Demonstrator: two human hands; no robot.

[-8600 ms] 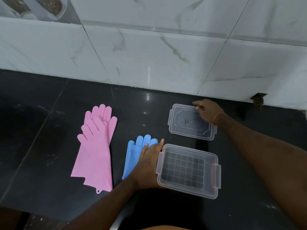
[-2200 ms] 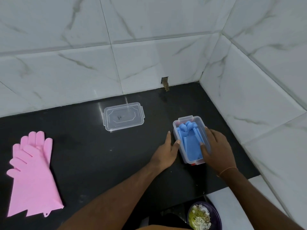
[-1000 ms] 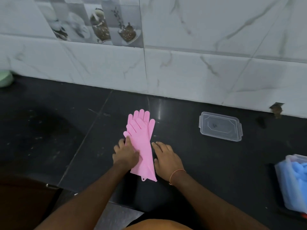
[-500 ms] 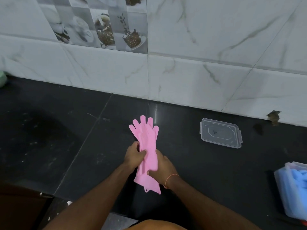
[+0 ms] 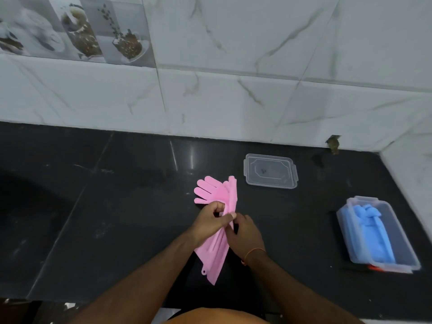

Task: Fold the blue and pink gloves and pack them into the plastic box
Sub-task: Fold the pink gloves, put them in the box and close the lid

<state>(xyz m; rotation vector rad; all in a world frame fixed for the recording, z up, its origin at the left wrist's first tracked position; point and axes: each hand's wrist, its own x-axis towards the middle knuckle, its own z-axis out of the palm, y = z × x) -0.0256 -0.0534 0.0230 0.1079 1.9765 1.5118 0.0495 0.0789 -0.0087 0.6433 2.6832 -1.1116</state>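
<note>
Two hands are working the pink gloves [image 5: 216, 230] above the black bench [image 5: 93, 218], approx. mid-frame. Left hand [image 5: 208, 222] is clenching its grip round the gloves' middle, thumb pressing across the front. Right hand [image 5: 244, 237] is grasping the same spot from the other side, fingers curling in against the pink material, an orange thread showing at the wrist. Glove fingers are fanning up and away from the person, w/ one layer turning edge-on; cuffs are hanging down toward the bench's near edge, a small loop tab showing at the bottom.

Plastic box [image 5: 406, 253] is sitting well apart to the right, near the side wall, w/ the blue gloves [image 5: 369, 232] lying folded inside it, lengthwise. Clear lid [image 5: 270, 170] is lying flat on the bench, between the pink gloves and the back wall, apart from the box. Marble-look tiles [image 5: 233, 90] are running behind the bench.
</note>
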